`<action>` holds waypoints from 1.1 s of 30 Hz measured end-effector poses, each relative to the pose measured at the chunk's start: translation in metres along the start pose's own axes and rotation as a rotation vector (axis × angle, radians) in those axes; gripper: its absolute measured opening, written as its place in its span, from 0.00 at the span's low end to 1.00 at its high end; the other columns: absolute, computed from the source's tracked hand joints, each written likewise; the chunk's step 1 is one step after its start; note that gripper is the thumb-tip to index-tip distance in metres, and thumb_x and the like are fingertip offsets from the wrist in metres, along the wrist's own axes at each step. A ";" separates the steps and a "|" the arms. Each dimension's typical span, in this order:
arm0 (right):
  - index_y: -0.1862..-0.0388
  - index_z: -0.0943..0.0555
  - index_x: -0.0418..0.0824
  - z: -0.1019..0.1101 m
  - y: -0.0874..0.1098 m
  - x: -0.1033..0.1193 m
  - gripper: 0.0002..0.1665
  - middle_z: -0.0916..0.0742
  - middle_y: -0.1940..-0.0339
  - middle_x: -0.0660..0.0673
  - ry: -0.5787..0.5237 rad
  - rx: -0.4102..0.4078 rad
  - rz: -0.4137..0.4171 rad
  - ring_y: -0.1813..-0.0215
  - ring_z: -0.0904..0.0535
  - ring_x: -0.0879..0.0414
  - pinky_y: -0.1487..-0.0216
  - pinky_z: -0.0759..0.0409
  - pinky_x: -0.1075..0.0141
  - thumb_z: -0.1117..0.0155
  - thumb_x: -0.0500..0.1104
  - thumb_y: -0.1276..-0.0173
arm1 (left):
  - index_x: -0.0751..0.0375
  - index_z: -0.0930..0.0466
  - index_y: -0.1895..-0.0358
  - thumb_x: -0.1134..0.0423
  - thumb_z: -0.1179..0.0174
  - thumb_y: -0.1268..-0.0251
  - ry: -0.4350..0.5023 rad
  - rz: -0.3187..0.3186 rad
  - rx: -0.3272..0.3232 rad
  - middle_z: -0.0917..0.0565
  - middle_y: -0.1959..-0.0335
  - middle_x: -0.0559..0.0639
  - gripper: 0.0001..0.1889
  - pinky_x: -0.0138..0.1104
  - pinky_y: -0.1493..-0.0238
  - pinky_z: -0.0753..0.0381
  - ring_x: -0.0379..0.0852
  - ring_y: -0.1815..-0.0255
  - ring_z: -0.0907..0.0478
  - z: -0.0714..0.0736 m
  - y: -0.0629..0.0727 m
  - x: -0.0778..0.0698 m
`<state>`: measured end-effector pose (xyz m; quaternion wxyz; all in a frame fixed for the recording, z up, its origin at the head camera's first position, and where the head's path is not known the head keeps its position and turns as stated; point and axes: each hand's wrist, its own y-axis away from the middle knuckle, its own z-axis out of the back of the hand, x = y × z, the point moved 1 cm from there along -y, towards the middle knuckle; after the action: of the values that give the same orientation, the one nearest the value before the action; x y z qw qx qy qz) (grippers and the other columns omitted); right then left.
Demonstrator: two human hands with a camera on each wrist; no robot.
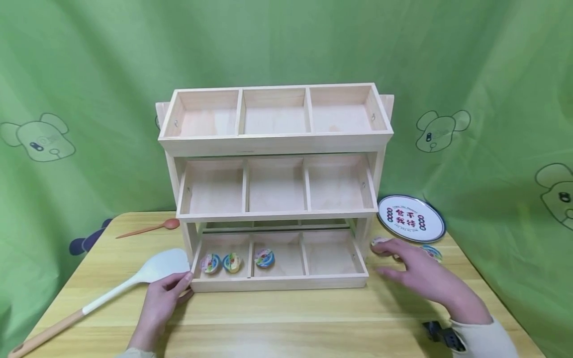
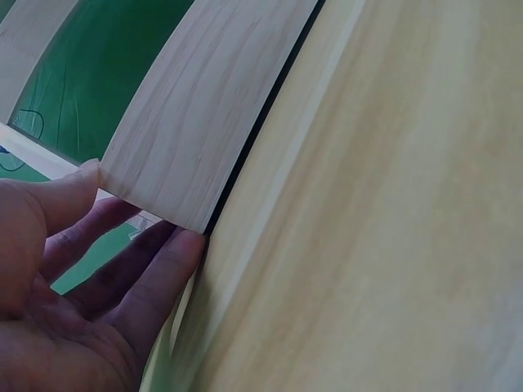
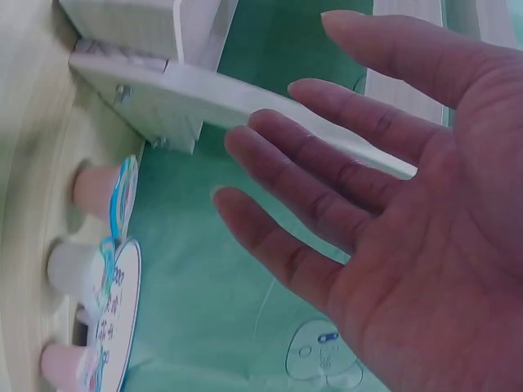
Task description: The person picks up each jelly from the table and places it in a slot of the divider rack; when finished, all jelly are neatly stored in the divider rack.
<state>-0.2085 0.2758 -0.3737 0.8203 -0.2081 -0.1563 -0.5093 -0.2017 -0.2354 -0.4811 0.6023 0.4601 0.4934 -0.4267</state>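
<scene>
A three-tier wooden rack (image 1: 275, 144) stands mid-table, each tier divided into three compartments. My left hand (image 1: 163, 303) holds the front left corner of its bottom tray (image 1: 279, 285); the left wrist view shows the thumb (image 2: 69, 196) at the upper corner and fingertips at the lower one. Two small jelly cups (image 1: 232, 262) with printed lids lie in the bottom left compartment, and another jelly cup (image 1: 264, 258) in the middle one. Fingers spread and palm bare, my right hand (image 1: 425, 273) hovers right of the rack, over several more jelly cups (image 3: 96, 192), partly hiding them in the head view.
A white plate (image 1: 411, 219) with red lettering lies behind the right-hand cups. Left of the rack are a white spatula (image 1: 163, 266) with a wooden handle and a small reddish spoon (image 1: 152, 227). A green curtain (image 1: 277, 40) hangs behind the table.
</scene>
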 end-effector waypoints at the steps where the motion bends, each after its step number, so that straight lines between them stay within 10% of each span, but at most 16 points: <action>1: 0.40 0.22 0.37 0.001 0.001 -0.002 0.26 0.18 0.43 0.38 -0.004 -0.005 -0.001 0.46 0.22 0.39 0.47 0.20 0.38 0.29 0.44 0.36 | 0.80 0.25 0.44 0.67 0.41 0.29 0.001 0.001 0.000 0.25 0.43 0.69 0.18 0.36 0.49 0.15 0.42 0.54 0.19 0.000 0.000 0.000; 33: 0.35 0.29 0.31 0.019 0.032 -0.111 0.34 0.30 0.36 0.21 0.100 -0.070 -0.228 0.40 0.37 0.20 0.46 0.39 0.21 0.33 0.51 0.32 | 0.78 0.25 0.42 0.64 0.39 0.30 -0.023 0.018 0.000 0.25 0.41 0.67 0.21 0.35 0.48 0.15 0.38 0.53 0.21 0.002 0.001 0.001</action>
<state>-0.2288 0.3831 -0.4148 0.7562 -0.1919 -0.1202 -0.6139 -0.2001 -0.2367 -0.4814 0.6117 0.4595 0.4823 -0.4266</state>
